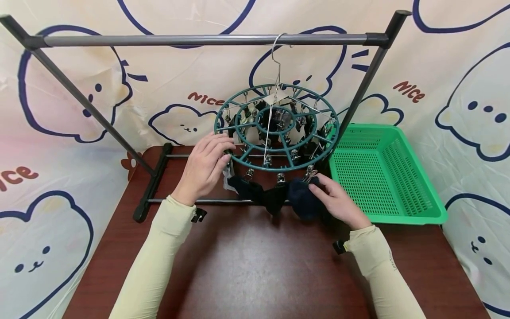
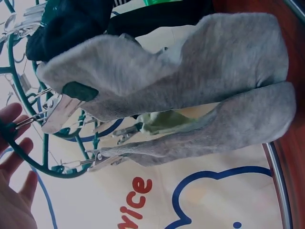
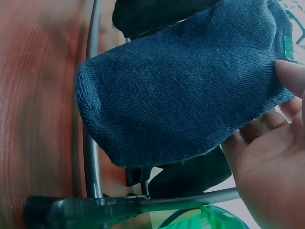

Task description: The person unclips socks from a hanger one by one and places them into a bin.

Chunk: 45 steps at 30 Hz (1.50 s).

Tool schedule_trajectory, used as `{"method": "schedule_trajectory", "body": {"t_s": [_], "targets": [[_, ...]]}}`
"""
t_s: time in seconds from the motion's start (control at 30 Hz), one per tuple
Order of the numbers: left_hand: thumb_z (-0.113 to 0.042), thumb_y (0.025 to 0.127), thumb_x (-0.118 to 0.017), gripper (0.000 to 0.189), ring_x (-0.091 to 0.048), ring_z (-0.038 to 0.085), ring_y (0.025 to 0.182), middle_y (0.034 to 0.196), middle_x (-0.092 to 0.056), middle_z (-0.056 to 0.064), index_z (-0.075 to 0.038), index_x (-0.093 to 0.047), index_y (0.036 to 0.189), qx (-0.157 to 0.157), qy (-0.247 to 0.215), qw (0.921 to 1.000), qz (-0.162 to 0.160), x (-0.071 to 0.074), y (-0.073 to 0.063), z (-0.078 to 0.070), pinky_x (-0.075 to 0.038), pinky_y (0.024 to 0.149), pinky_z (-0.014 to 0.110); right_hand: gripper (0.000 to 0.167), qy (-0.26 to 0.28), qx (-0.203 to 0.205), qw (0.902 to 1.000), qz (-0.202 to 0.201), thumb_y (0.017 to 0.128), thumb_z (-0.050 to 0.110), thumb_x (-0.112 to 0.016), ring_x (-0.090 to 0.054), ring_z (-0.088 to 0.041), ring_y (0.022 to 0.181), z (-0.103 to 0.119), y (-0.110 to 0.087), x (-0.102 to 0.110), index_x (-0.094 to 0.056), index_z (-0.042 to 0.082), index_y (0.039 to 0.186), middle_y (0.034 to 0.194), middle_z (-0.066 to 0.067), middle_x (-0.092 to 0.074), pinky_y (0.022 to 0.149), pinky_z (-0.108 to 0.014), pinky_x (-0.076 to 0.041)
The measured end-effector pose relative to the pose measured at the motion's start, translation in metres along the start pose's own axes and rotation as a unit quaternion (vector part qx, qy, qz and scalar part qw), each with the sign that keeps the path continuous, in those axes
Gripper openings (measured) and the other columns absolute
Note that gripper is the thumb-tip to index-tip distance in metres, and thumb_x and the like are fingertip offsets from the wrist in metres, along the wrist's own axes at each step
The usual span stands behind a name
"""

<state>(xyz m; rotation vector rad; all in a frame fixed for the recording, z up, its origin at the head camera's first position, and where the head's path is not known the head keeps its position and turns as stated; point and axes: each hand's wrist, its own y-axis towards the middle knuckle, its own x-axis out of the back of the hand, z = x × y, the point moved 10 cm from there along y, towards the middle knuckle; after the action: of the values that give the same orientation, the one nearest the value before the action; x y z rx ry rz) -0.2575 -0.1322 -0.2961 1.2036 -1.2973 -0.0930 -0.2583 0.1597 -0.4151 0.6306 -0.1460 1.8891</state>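
Note:
A round green clip hanger hangs by its wire hook from a metal bar, with socks clipped around it. At the hanger's left rim is my left hand, its fingers extended and loosely bent beside the ring. Grey socks hang from clips near that hand. My right hand pinches a navy sock near its clipped top edge, thumb in front and fingers behind. A metal clip sits at the top of this sock. Dark socks hang along the front rim between the hands.
The rack's bar runs across above the hanger, on slanted posts. A green plastic basket stands at the right on the brown table. Behind hangs a cartoon-printed cloth.

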Motion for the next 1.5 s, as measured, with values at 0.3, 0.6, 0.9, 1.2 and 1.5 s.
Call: {"method": "schedule_trajectory", "body": {"t_s": [0.3, 0.6, 0.9, 1.2, 1.5], "targets": [[-0.044, 0.111, -0.04, 0.052, -0.042, 0.032, 0.148, 0.156, -0.052, 0.009, -0.012, -0.057, 0.148, -0.021, 0.0, 0.9984, -0.052, 0.012, -0.004, -0.024, -0.028, 0.125, 0.049, 0.019, -0.001, -0.007, 0.9998, 0.017, 0.11, 0.02, -0.053, -0.061, -0.013, 0.098, 0.006, 0.001, -0.012, -0.064, 0.013, 0.123, 0.116, -0.005, -0.066, 0.086, -0.024, -0.05], [-0.025, 0.106, -0.059, 0.033, -0.064, 0.03, 0.118, 0.128, -0.071, 0.013, -0.004, -0.07, 0.128, -0.161, -0.031, 0.9835, -0.077, -0.001, -0.011, -0.106, -0.052, 0.102, 0.044, 0.025, -0.026, -0.014, 0.9989, 0.037, 0.111, 0.026, -0.052, -0.061, -0.027, 0.107, 0.009, 0.002, -0.026, -0.063, 0.008, 0.124, 0.121, -0.013, -0.064, 0.09, -0.038, -0.049], [-0.023, 0.103, -0.065, 0.037, -0.065, 0.022, 0.122, 0.131, -0.069, 0.011, -0.005, -0.066, 0.135, -0.052, -0.074, 0.9958, 0.008, -0.041, -0.014, -0.108, -0.053, 0.106, 0.037, 0.012, 0.002, 0.019, 0.9985, 0.051, 0.109, 0.023, -0.054, -0.058, -0.015, 0.088, 0.022, 0.008, -0.044, -0.064, 0.018, 0.106, 0.098, -0.001, -0.061, 0.078, -0.029, -0.049], [-0.037, 0.103, -0.065, 0.044, -0.066, 0.023, 0.119, 0.128, -0.072, 0.008, -0.007, -0.066, 0.135, 0.028, -0.015, 0.9989, 0.035, -0.054, -0.005, -0.098, -0.05, 0.108, 0.039, 0.011, 0.0, 0.024, 0.998, 0.058, 0.109, 0.026, -0.055, -0.057, -0.014, 0.089, 0.024, 0.011, -0.056, -0.064, 0.02, 0.107, 0.096, 0.003, -0.06, 0.079, -0.031, -0.047], [-0.035, 0.102, -0.066, 0.035, -0.069, 0.022, 0.113, 0.116, -0.075, 0.007, -0.007, -0.07, 0.122, 0.024, 0.008, 0.9987, 0.044, -0.067, 0.0, -0.104, -0.053, 0.103, 0.039, 0.01, -0.005, 0.036, 0.9975, 0.061, 0.109, 0.029, -0.054, -0.055, -0.016, 0.092, 0.028, 0.012, -0.063, -0.062, 0.023, 0.11, 0.098, 0.004, -0.059, 0.08, -0.037, -0.046]]}}
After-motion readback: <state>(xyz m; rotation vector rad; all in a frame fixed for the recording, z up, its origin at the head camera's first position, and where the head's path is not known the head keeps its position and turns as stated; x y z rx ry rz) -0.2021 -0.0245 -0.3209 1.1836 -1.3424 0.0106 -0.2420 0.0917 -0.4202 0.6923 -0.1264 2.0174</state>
